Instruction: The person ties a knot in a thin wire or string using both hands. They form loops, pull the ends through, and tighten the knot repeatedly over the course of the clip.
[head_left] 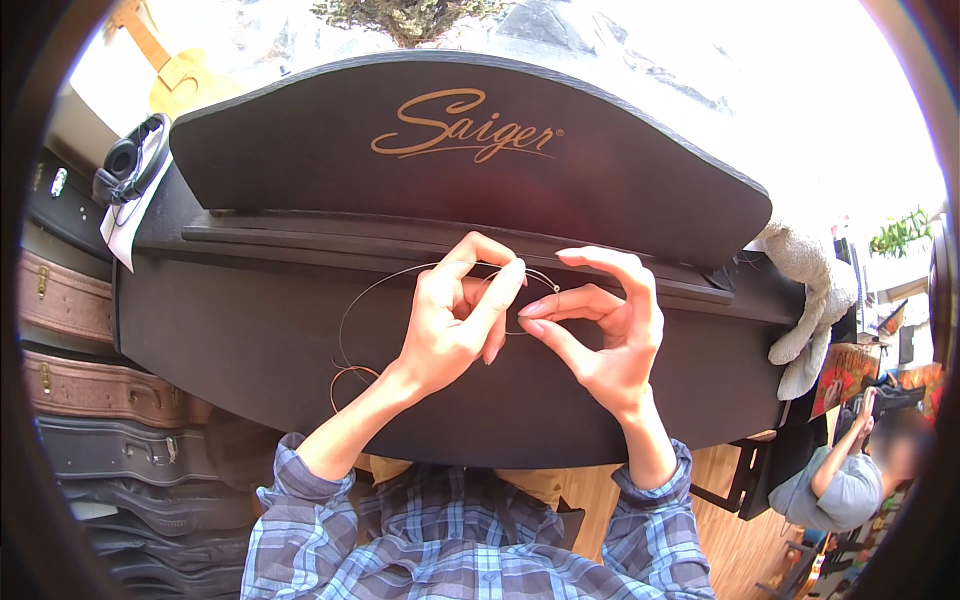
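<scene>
A thin, looped metal string (343,318) with a small ball at one end, like a guitar string, is stretched between my hands above a black desk-like top (270,320). My left hand (455,315) pinches it between thumb and forefinger, and a wide loop arcs out to the left. Thumb and a finger of my right hand (605,325) close on the string's lower part, while the forefinger is raised. The ball end (556,288) sticks out between the hands. Beside my left wrist shows a copper-coloured loop (350,370); whether it belongs to the same string I cannot tell.
A black upright panel (300,150) rises behind the top, with a ledge (320,240) along its foot. Headphones (130,160) lie at the left end, a grey cloth (805,290) at the right. Instrument cases (100,390) are stacked on the left. Another person (835,485) is at the right.
</scene>
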